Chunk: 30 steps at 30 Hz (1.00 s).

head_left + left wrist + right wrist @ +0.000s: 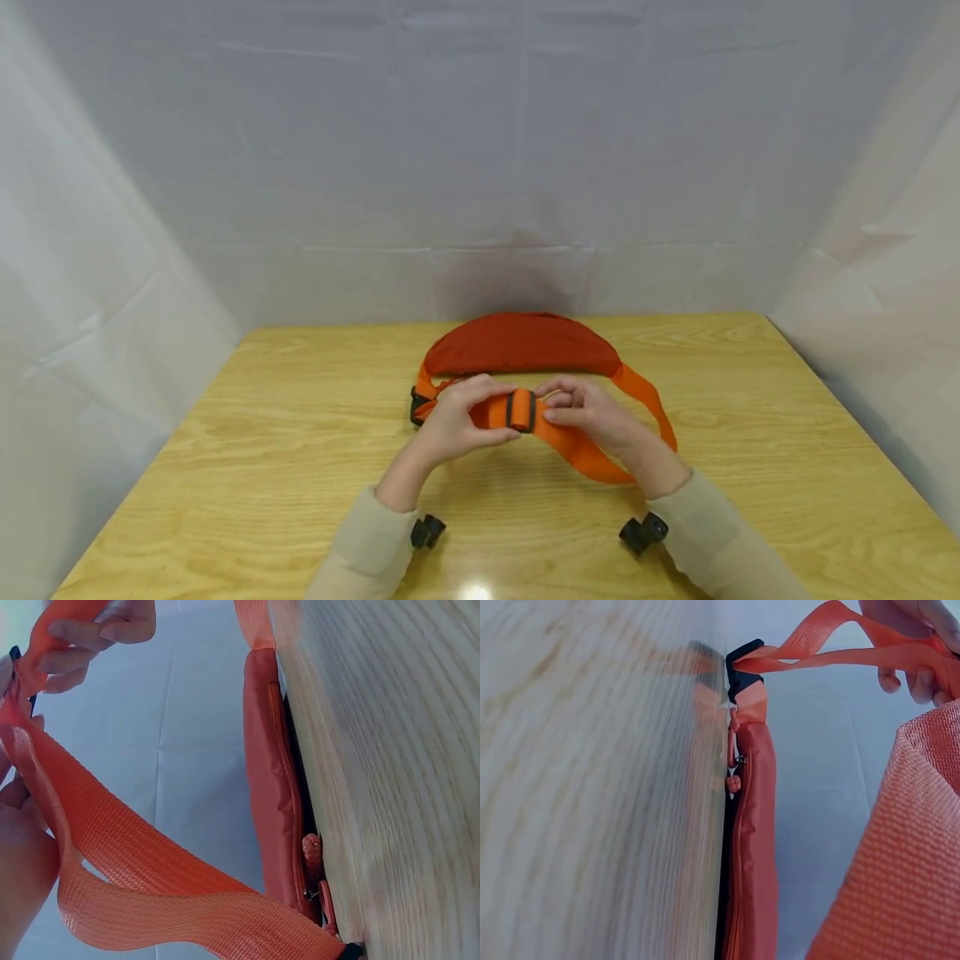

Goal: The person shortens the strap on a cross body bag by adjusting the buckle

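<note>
A red waist pack [525, 343] lies at the back of the table, its orange strap [588, 458] looping toward me. My left hand [459, 421] pinches the black strap slider [532, 411] between thumb and fingers, above the table. Just right of the slider, my right hand [596, 417] grips the strap with bent fingers; they show behind the webbing in the left wrist view [105, 637]. A black side-release buckle [742, 675] joins the strap to the pack's left end. In the right wrist view, webbing hides most of the slider.
The wooden table [262, 467] ends at a pale sheet wall [480, 167] behind the pack, with more sheeting on both sides. A corded zipper pull [312, 851] hangs from the pack. Black wrist cameras [643, 533] sit on both sleeves.
</note>
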Available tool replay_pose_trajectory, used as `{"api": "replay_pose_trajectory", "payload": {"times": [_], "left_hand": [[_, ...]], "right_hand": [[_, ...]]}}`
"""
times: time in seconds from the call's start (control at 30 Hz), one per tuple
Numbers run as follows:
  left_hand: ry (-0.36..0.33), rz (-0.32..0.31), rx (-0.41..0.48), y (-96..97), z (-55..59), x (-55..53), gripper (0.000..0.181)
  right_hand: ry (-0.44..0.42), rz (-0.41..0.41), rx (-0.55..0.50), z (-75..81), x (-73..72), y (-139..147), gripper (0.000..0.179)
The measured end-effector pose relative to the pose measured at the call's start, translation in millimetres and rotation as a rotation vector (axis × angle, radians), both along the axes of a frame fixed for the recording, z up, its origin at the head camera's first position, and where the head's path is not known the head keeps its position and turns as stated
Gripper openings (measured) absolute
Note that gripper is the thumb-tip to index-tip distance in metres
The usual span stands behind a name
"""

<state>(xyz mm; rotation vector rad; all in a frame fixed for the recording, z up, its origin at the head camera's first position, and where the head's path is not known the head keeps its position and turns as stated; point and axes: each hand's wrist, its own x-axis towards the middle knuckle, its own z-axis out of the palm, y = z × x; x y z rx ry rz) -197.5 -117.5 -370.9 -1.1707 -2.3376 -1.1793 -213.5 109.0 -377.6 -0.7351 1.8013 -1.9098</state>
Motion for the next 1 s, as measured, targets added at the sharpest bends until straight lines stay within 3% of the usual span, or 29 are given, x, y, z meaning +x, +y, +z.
{"api": "replay_pose_trajectory", "payload": {"times": [0.5,0.73,1.0], "left_hand": [[-0.009,-0.017,0.028,6.0,0.7,1.8,0.047],[0.012,0.029,0.021,4.9,1.8,2.8,0.047],[0.056,0.078,0.029,0.5,2.0,0.5,0.048]], "right_hand": [[0.036,0.073,-0.133,-3.1,-2.0,-7,0.010],[0.027,0.054,-0.115,-3.5,-3.3,-4,0.011],[0.026,0.079,-0.084,-4.1,-3.4,3,0.026]]}}
